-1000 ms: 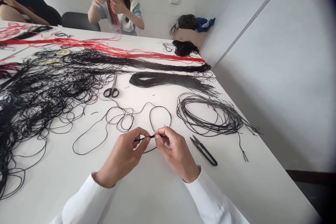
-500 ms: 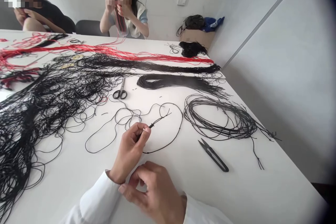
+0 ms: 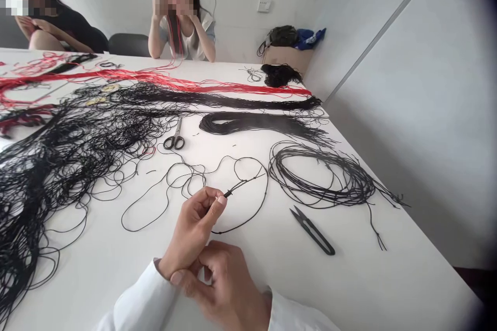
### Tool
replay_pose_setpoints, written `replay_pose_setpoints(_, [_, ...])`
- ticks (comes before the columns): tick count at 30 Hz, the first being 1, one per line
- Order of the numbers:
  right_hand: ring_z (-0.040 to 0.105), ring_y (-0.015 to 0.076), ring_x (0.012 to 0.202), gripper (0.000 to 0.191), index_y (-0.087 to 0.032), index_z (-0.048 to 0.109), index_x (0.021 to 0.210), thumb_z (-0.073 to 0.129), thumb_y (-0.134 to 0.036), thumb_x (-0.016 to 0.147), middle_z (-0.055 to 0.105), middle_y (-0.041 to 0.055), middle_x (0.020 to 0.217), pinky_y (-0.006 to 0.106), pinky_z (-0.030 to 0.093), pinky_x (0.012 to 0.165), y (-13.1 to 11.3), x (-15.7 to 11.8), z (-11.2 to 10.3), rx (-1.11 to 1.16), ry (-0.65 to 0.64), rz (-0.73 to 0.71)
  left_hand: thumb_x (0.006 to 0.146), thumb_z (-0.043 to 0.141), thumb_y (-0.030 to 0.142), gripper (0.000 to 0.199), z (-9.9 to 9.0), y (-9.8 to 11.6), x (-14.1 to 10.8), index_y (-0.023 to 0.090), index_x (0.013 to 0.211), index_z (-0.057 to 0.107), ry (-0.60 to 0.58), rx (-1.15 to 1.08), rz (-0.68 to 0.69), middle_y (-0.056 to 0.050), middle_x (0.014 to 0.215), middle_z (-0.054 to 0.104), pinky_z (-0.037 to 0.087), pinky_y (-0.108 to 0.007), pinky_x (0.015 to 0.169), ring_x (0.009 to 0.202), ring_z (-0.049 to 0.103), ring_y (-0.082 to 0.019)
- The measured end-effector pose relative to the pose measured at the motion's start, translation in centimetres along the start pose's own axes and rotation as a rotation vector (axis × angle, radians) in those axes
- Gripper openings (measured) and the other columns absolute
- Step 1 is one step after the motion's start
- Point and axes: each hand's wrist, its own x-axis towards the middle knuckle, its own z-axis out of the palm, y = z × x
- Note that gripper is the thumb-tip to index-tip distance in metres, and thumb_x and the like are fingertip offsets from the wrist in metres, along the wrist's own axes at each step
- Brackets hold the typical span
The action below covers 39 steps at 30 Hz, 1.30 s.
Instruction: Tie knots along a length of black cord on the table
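My left hand [image 3: 196, 227] pinches a dark braided cord [image 3: 248, 215] between thumb and forefinger. A short knotted end pokes out past the fingertips, and thin strands stretch from it over the table. The cord's loop lies to the right of this hand; the part inside the fist is hidden. My right hand [image 3: 229, 284] is curled against my left wrist, its thumb near the white cuff and its fingers bent on the other side. Right of both hands rest black thread snips [image 3: 313, 231].
A coil of black cord [image 3: 279, 178] lies at the right. Scissors [image 3: 174, 139], a tangled black cord heap [image 3: 77, 139], a folded black bundle [image 3: 248, 121] and red cords [image 3: 233, 85] spread across the white table. Two people sit opposite, one holding red and black cords.
My right hand has closed in on my left wrist. The left hand keeps its pinch, and the strands past its fingertips now reach further right. The person opposite has raised both hands.
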Motion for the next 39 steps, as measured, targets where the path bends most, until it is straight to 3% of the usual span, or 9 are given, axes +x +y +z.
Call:
replay_pose_setpoints(4, [0.051,0.0100,0.059,0.022,-0.020,0.063,0.063,0.083,-0.026,0.070,0.060,-0.0052,0.063,0.022,0.040,0.061,-0.44,0.20,-0.13,0.000,-0.036,0.038,0.092,0.058,0.047,0.025,0.06,0.01,-0.28,0.023,0.086,0.056,-0.019,0.013,0.000,0.007,0.062,0.034,0.030,-0.024,0.055,0.060,0.030,-0.012])
replay_pose_setpoints(17, [0.058,0.0133,0.062,0.018,-0.023,0.077,0.074,0.084,-0.039,0.072,0.067,-0.0032,0.066,0.023,0.044,0.059,-0.44,0.36,-0.11,-0.043,-0.067,0.091,0.092,0.057,0.048,0.026,0.03,0.03,-0.33,0.022,0.086,0.057,-0.066,0.064,0.011,0.006,0.064,0.037,0.028,-0.024,0.050,0.057,0.028,-0.011])
replay_pose_setpoints(39, [0.056,0.0121,0.059,0.019,-0.021,0.074,0.070,0.083,-0.037,0.073,0.063,-0.0034,0.063,0.023,0.043,0.057,-0.04,0.45,-0.28,-0.019,-0.060,0.056,0.092,0.058,0.048,0.027,-0.03,0.07,-0.32,0.023,0.085,0.056,-0.090,0.047,0.001,0.006,0.064,0.035,0.028,-0.024,0.052,0.058,0.027,-0.011])
